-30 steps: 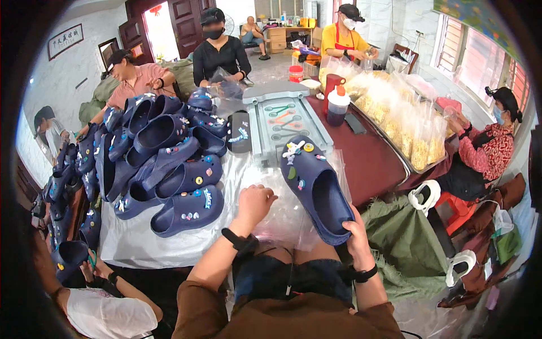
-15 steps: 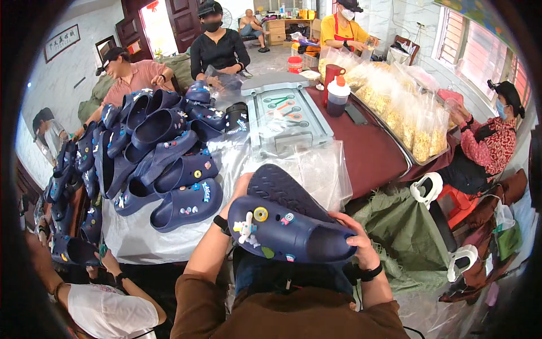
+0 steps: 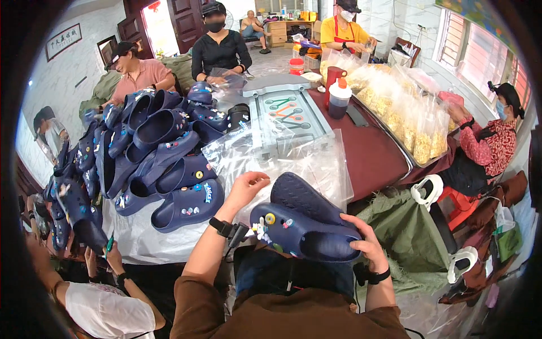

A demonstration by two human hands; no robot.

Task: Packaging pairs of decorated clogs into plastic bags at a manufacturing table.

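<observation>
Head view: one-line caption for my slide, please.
The wearer's right hand grips two navy clogs; the left hand is near clear plastic, similar clogs piled at left.

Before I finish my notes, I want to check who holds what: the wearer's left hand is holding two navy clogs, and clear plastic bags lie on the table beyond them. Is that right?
Not quite: the head view shows the right hand holding the two navy clogs; the left hand is apart from them. The clear plastic bags do lie on the table beyond.
</observation>
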